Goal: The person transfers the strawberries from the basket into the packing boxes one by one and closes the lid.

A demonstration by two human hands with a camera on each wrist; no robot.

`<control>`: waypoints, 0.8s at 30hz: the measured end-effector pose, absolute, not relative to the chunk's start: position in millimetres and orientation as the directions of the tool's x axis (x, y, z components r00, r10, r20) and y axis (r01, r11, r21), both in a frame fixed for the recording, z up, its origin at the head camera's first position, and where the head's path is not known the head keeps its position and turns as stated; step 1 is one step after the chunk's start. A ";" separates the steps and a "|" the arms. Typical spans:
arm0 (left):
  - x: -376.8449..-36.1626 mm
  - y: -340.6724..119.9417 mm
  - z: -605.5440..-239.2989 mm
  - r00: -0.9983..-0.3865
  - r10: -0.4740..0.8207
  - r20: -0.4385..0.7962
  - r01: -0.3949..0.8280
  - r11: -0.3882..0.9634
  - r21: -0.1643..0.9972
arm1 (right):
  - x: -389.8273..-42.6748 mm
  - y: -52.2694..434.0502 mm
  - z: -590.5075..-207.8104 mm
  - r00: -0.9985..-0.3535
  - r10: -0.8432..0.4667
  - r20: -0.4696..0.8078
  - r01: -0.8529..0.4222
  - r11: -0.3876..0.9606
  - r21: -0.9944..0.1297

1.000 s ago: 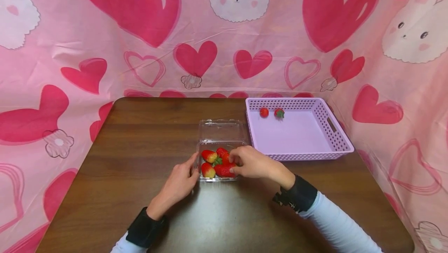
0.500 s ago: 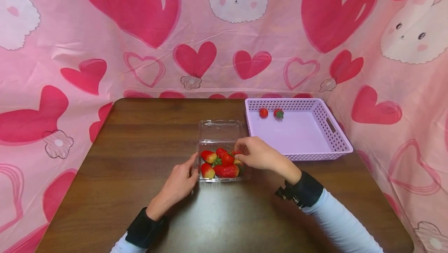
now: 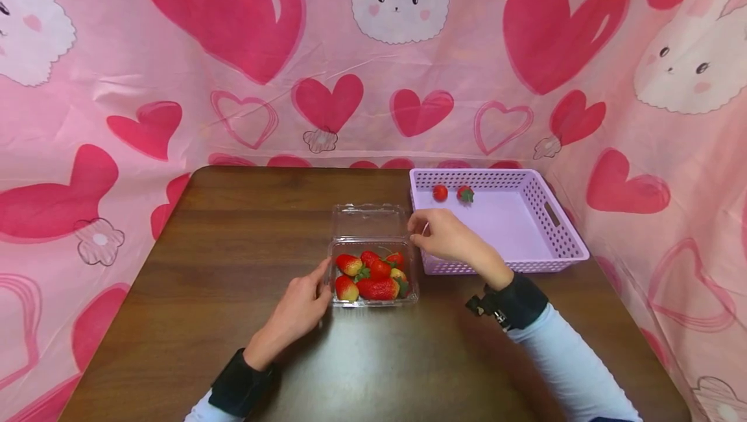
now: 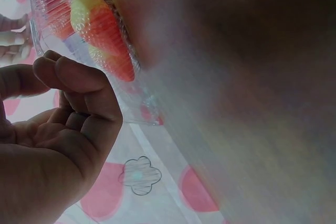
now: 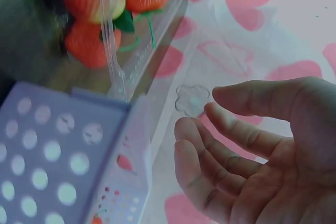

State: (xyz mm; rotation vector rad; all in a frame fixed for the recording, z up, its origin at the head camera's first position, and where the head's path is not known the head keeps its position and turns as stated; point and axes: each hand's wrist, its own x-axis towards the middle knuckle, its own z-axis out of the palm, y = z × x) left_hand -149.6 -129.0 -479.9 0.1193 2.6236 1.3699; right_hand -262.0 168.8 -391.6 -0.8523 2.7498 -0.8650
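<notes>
A clear plastic clamshell box (image 3: 373, 303) stands on the table with its lid (image 3: 369, 221) folded back. Several red strawberries (image 3: 378, 289) lie inside it, some pale at one end, some with green leaves. My left hand (image 3: 297, 305) rests its fingertips against the box's left side; in the left wrist view its fingers (image 4: 86, 77) are bent beside the wall. Above the near left corner of the lilac basket (image 3: 496, 268) is my right hand (image 3: 446, 234), beside the lid. The right wrist view shows its thumb and fingers (image 5: 231, 124) apart, holding nothing.
Two strawberries lie at the back left of the basket, one (image 3: 440, 193) showing no leaves, the other (image 3: 465, 194) with green leaves. The basket stands close to the box's right side. A pink heart-print cloth (image 3: 262, 117) hangs behind the brown table (image 3: 245, 234).
My right hand has come up out of the box and moved back and right, leaving a strawberry at the box's right side. The left hand stays at the box.
</notes>
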 end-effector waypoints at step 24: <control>-148.8 -128.9 -478.8 -0.981 0.146 -0.130 -0.026 0.564 0.825 | -312.7 204.3 -382.4 -0.887 -0.459 0.059 -0.427 0.763 -0.485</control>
